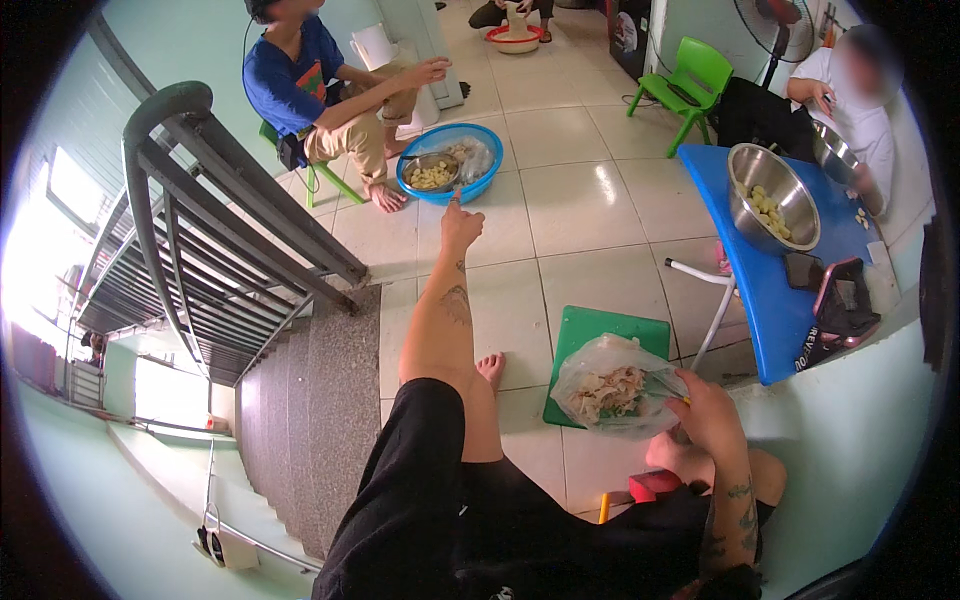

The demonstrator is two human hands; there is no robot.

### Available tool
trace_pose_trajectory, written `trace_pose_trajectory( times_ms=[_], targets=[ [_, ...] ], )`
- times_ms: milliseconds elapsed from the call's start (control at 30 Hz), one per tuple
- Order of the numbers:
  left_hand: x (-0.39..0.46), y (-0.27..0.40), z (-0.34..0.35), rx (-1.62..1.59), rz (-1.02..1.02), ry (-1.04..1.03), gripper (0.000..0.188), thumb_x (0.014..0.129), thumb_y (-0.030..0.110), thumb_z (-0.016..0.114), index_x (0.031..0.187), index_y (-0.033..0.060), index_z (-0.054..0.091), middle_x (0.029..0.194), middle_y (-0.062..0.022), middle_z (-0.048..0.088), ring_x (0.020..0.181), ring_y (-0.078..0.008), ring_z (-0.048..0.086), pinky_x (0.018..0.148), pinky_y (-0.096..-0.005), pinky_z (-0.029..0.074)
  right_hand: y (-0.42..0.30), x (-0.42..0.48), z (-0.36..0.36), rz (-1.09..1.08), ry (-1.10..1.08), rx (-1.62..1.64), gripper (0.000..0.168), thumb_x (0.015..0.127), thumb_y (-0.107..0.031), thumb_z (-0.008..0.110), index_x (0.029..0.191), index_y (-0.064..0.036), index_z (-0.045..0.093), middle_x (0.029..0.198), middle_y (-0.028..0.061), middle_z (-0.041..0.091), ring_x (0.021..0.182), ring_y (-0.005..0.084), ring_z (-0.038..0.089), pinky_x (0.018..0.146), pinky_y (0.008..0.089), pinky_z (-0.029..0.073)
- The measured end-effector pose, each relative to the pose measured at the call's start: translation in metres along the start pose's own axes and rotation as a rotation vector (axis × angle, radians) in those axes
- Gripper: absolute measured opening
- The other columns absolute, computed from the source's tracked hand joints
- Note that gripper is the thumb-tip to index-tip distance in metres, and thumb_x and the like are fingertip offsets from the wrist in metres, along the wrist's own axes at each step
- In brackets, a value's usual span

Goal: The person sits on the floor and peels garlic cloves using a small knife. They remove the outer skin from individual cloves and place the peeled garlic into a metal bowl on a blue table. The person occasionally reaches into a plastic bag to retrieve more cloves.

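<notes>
My left hand [460, 225] reaches forward with its index finger extended and the other fingers curled. It holds nothing. In the picture its fingertip overlaps the near rim of a blue plastic basin [491, 184]; I cannot tell whether they touch. Inside that basin are a metal bowl of peeled garlic cloves [429, 177] and a clear plastic bag [474, 161]. My right hand [709, 412] grips the edge of a clear plastic bag [585, 360] of pale garlic skins [611, 391]. A small yellow object, mostly hidden, shows by its fingers. Under the bag is a green plastic stool [574, 330].
At right, a blue folding table [765, 330] bears a steel bowl [799, 202] of cloves and phones. One person [292, 82] sits beside the basin, another [874, 112] behind the table; a third crouches at back. Stairs [322, 420] descend at left beside a metal railing [217, 202].
</notes>
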State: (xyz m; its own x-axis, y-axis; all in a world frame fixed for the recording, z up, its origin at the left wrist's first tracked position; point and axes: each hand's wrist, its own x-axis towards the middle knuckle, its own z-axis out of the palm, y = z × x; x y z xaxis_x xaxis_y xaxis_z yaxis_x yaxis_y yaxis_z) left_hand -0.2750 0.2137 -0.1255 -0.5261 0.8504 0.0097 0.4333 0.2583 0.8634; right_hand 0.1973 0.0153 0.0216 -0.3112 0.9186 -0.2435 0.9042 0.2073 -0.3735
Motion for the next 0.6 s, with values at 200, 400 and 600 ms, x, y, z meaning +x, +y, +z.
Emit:
trace_pose_trajectory(
  times_ms=[200, 400, 600],
  targets=[
    [0.015, -0.033, 0.010, -0.027, -0.015, -0.061, 0.071, 0.078, 0.007, 0.054, 0.143, 0.0024, 0.027, 0.080, -0.0109, 0.070, 0.066, -0.0169, 0.066, 0.063, -0.0295, 0.052, -0.005, 0.000, -0.001, 0.049, -0.046, -0.020, 0.046, 0.080, -0.023, 0.065, 0.121, -0.004, 0.053, 0.097, 0.0242, 0.063, 0.091, 0.0418, 0.059, 0.080, 0.0470, 0.046],
    [0.031, -0.076, 0.005, 0.447, 0.072, -0.047, 0.054, 0.077, 0.011, 0.056, 0.131, 0.0071, 0.047, 0.105, -0.0158, 0.065, 0.097, -0.0279, 0.063, 0.082, -0.0359, 0.050, -0.005, 0.008, 0.002, 0.044, -0.069, -0.014, 0.046, 0.082, -0.023, 0.064, 0.122, -0.005, 0.052, 0.098, 0.0239, 0.063, 0.093, 0.0421, 0.058, 0.080, 0.0475, 0.045],
    [0.018, -0.054, 0.002, 0.821, 0.054, -0.307, 0.040, 0.076, 0.014, 0.058, 0.116, 0.0166, 0.061, 0.116, -0.0151, 0.061, 0.111, -0.0276, 0.057, 0.094, -0.0385, 0.047, -0.009, 0.020, -0.001, 0.109, -0.107, -0.063, 0.045, 0.083, -0.022, 0.062, 0.124, -0.008, 0.051, 0.092, 0.0241, 0.063, 0.088, 0.0421, 0.059, 0.077, 0.0479, 0.046]
  ],
)
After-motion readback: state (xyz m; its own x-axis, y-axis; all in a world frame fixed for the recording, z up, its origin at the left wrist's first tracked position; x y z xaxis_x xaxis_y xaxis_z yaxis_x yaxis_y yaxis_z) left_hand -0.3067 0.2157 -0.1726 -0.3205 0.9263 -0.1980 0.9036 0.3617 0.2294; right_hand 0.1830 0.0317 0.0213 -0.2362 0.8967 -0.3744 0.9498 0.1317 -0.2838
